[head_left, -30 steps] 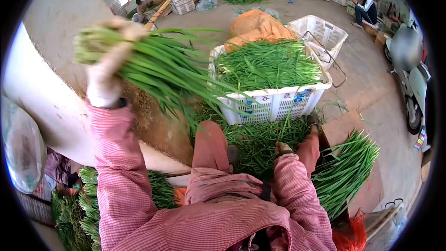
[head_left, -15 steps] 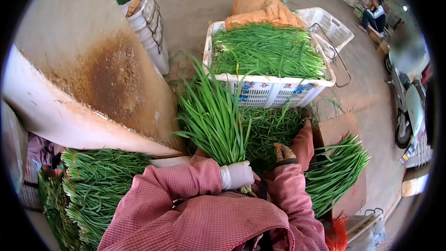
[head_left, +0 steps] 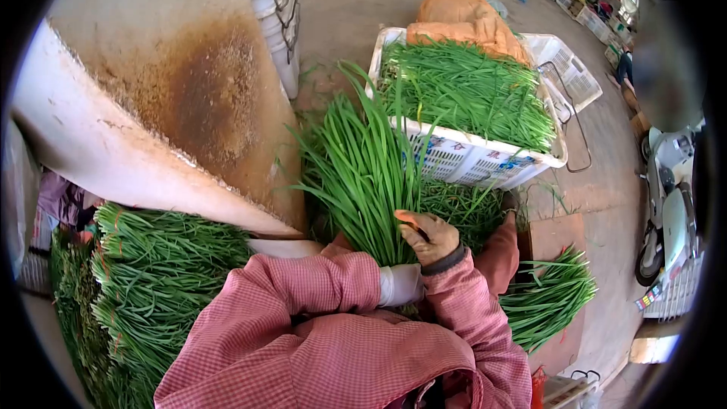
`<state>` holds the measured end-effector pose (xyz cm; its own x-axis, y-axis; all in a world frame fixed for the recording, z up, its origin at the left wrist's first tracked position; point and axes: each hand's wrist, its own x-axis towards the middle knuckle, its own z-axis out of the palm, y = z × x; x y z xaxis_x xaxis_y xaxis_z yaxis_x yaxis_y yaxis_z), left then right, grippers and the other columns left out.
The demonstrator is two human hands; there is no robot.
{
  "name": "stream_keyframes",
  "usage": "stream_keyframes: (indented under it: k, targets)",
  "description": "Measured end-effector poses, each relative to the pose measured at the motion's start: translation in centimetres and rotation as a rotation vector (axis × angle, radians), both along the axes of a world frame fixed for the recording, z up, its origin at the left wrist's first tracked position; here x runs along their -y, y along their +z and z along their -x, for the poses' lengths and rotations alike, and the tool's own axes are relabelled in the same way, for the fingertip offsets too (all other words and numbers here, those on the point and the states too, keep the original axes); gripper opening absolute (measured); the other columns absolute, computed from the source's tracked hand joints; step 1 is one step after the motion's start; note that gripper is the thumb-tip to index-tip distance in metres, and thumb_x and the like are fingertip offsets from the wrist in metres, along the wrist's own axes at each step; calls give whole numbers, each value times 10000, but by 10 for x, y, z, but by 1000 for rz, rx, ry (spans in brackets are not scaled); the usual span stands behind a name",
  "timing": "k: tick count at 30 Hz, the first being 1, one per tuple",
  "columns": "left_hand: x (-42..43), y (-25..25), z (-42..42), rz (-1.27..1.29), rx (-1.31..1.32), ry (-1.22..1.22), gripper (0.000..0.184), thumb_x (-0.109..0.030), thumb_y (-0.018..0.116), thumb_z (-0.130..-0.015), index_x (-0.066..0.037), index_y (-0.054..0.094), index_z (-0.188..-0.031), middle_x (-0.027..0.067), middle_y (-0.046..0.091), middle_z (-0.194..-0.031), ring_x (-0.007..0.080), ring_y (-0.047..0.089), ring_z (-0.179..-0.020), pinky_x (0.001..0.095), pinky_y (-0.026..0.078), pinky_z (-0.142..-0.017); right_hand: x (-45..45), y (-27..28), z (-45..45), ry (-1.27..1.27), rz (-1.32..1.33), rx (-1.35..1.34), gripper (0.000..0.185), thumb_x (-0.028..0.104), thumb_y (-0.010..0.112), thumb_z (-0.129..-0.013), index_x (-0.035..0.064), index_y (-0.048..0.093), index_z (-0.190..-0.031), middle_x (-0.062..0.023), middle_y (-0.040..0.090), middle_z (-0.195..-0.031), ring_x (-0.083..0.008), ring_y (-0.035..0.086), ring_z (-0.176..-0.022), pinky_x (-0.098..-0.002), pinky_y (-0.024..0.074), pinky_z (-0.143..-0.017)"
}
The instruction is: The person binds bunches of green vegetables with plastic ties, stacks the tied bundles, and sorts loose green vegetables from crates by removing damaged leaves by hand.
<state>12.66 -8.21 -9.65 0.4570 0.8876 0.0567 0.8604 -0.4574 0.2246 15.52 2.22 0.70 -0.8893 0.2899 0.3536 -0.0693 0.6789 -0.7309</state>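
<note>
My left hand [head_left: 407,283], in a pale glove or cuff, is closed round the lower end of a big bunch of garlic chives [head_left: 360,174], whose long green leaves fan up and away from me. Beside the right edge of these leaves is my right hand [head_left: 432,238], bare and soiled, with something orange on a fingertip. Its fingers are curled together; whatever they may pinch is too small to make out. Loose chives [head_left: 462,208] lie beyond it, below the crate. Another bunch of chives [head_left: 549,295] rests on a brown board [head_left: 559,235] to my right.
A white plastic crate [head_left: 462,153] full of chives stands ahead, an orange sack [head_left: 473,23] at its back. Tied chive bundles [head_left: 166,280] are stacked at left, near a stained slanting wall [head_left: 219,91]. Stacked white crates [head_left: 280,30] stand behind it; a scooter [head_left: 674,204] is at right.
My right hand has risen from low beside the bunch to its leaves. The left hand still grips the bunch. The whole view has shifted slightly, putting the crate farther right.
</note>
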Motion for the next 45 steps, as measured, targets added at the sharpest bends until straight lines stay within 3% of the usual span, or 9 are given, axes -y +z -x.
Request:
stream_keyframes:
  k: [4, 5, 9, 14, 18, 22, 24, 36, 45]
  targets:
    - [-5, 9, -1, 36, 211, 38, 224, -86, 483, -733, -77, 610, -918, 92, 576, -957, 221, 552, -880, 300, 442, -790, 30, 21, 24, 133, -234, 305, 554, 345, 693, -684, 81, 509, -1135, -111, 584, -710, -219, 580, -628, -293, 466, -560]
    - [-7, 29, 4, 81, 178, 27, 215, -90, 486, -732, -76, 611, -906, 90, 578, -941, 222, 556, -867, 299, 443, -787, 35, 39, 36, 231, -213, 708, 560, 393, 554, -787, 54, 412, -1210, -193, 567, -1015, -323, 556, -928, -353, 442, -803]
    - [-7, 52, 6, 138, 117, 11, 184, -105, 497, -725, -72, 619, -858, 81, 590, -877, 227, 569, -816, 297, 447, -774, 44, -13, 40, 173, -321, 415, 198, 219, 460, -817, 48, 558, -800, -131, 591, -771, -298, 574, -715, -389, 468, -624]
    - [-6, 69, 10, 208, 89, -2, 155, -124, 510, -717, -67, 629, -799, 70, 604, -797, 232, 585, -752, 294, 451, -757, 36, 15, 43, 317, 1282, 271, 124, 122, 555, -830, 16, 604, -871, -67, 601, -678, -130, 556, -534, -224, 463, -481]
    - [-8, 15, -9, 45, 23, -29, 116, -153, 542, -683, -73, 625, -686, 43, 591, -635, 230, 575, -598, 308, 439, -672, -1, 43, 85, 404, 771, 63, 296, 263, 580, -814, 23, 586, -987, -147, 593, -982, -221, 581, -871, -303, 489, -707]
    - [-12, 24, -14, 44, -257, -86, 100, -163, 547, -677, -106, 620, -640, -1, 584, -601, 169, 520, -525, 301, 338, -560, -35, 55, 135, 77, -479, -19, 354, 164, 614, -739, 189, 567, -1089, -110, 465, -1227, -317, 383, -1156, -414, 360, -912]
    - [-14, 25, -17, 107, -346, -138, 117, -183, 542, -690, -130, 616, -617, -19, 587, -607, 153, 515, -521, 286, 333, -564, -36, 38, 149, 106, -585, 27, 348, 122, 608, -705, 259, 606, -1025, -80, 292, -1364, -302, 212, -1262, -469, 261, -953]
    - [-16, 29, -17, 87, -385, -165, 117, -196, 529, -710, -133, 617, -665, -35, 598, -657, 135, 519, -551, 283, 315, -532, -19, 58, 150, 252, -936, 461, 167, 184, 582, -743, 201, 647, -895, -72, 323, -1347, -295, 204, -1272, -475, 253, -978]
    - [-14, 29, -15, 147, -355, -136, 137, -179, 528, -725, -101, 620, -660, -5, 600, -651, 162, 525, -545, 288, 342, -585, -51, 44, 150, -240, -714, 124, 130, 126, 645, -667, 71, 600, -776, -58, 488, -1190, -268, 446, -1085, -354, 376, -895]
